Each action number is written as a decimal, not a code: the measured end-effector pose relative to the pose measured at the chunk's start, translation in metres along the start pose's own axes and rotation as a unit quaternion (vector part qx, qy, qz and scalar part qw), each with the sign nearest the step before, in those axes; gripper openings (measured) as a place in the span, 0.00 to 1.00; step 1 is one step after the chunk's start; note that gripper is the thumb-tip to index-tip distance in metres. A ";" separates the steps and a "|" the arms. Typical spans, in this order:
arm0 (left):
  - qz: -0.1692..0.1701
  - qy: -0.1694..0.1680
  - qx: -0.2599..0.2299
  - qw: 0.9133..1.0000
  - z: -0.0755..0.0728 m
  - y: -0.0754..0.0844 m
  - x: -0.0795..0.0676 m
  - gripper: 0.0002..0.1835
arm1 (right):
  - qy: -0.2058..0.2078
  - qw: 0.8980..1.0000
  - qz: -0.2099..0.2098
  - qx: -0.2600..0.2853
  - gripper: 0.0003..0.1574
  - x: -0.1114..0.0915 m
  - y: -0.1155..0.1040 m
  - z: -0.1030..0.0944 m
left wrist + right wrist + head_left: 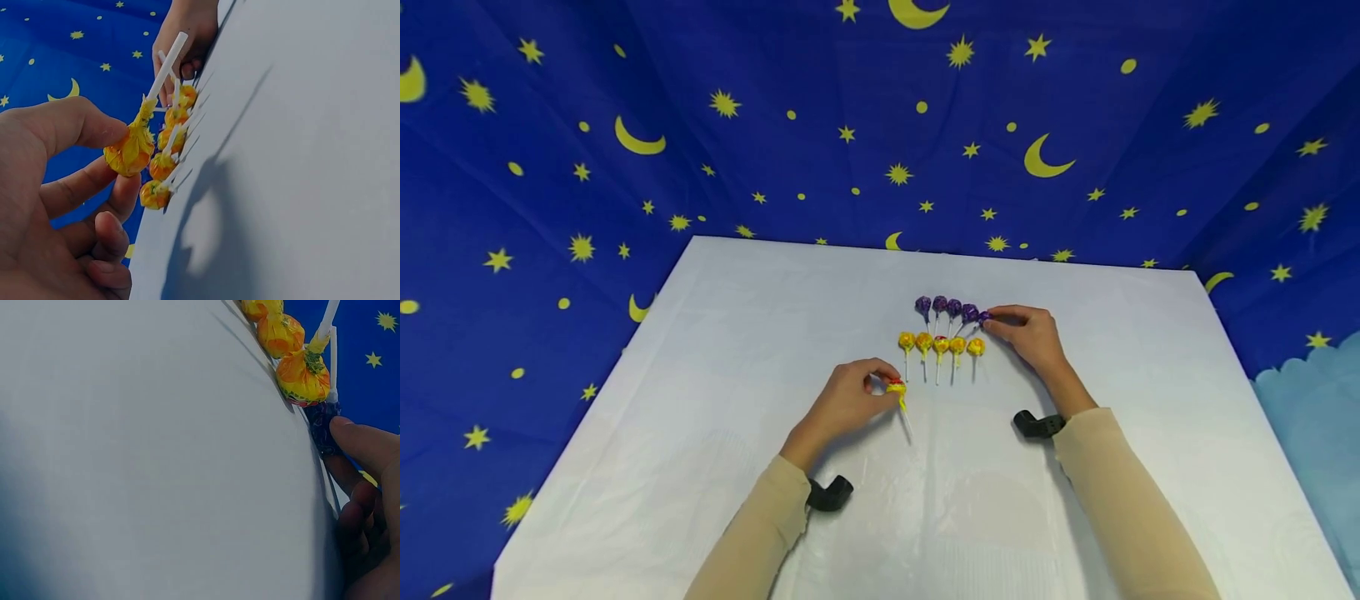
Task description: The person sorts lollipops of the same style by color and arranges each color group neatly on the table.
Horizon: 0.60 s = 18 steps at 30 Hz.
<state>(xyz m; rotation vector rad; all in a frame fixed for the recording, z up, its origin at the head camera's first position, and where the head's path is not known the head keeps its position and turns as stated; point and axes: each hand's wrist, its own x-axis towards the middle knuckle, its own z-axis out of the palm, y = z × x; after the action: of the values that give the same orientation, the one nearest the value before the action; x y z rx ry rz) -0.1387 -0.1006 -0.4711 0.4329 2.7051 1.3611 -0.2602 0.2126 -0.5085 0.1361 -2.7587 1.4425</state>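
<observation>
My left hand (853, 398) pinches a yellow-wrapped lollipop (129, 150) by its candy head between thumb and fingertips, the white stick pointing up in the left wrist view. My right hand (1028, 335) pinches a purple-wrapped lollipop (325, 425) at the right end of the back row. The other purple lollipops (954, 308) lie beside it, heads away from me, sticks partly hidden behind the front row. In front of them lies a row of several yellow lollipops (941, 345), sticks toward me. The left hand is nearest that row's left end.
A white-covered table (760, 308) carries both rows near its middle. Blue cloth (820, 125) with yellow moons and stars hangs behind and at the sides. Each wrist wears a black device (1037, 424), and a light blue piece (1318, 433) stands at the right edge.
</observation>
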 end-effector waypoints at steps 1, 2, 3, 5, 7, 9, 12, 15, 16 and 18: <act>0.000 0.002 0.001 1.000 -0.001 -0.001 0.001 0.10 | 0.000 1.000 0.000 0.001 0.20 0.000 0.001 0.000; 0.000 0.003 0.001 1.000 -0.002 -0.002 0.001 0.10 | -0.001 1.000 -0.001 0.002 0.20 0.000 0.001 0.001; -0.001 0.004 0.001 1.000 -0.002 -0.002 0.002 0.10 | -0.001 1.000 0.000 0.003 0.20 0.000 0.001 0.001; -0.006 0.006 0.001 1.000 -0.002 -0.004 0.004 0.10 | 0.000 1.000 0.001 0.003 0.20 0.000 0.002 0.002; -0.010 0.008 -0.001 1.000 -0.001 -0.005 0.006 0.10 | 0.001 1.000 0.002 0.001 0.20 0.000 0.003 0.002; -0.016 0.010 -0.002 1.000 0.000 -0.006 0.007 0.10 | 0.001 1.000 0.003 -0.001 0.20 0.000 0.003 0.002; -0.025 0.012 0.004 1.000 0.001 -0.006 0.010 0.09 | 0.000 1.000 0.004 -0.003 0.19 0.000 0.002 0.001; -0.029 0.013 0.011 0.999 0.001 -0.007 0.014 0.09 | 0.000 1.000 0.005 -0.005 0.19 0.000 0.000 0.001; -0.029 0.014 0.013 0.999 0.000 -0.007 0.015 0.09 | 0.000 1.000 0.006 -0.006 0.19 0.000 0.000 0.001; -0.029 0.017 0.016 0.999 0.000 -0.008 0.016 0.09 | 0.000 1.000 0.005 -0.007 0.19 0.000 0.000 0.001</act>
<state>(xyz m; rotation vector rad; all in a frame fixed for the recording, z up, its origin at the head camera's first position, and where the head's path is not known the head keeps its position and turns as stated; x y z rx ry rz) -0.1560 -0.1004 -0.4760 0.3341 2.7474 1.3259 -0.2603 0.2119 -0.5090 0.1228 -2.7722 1.4256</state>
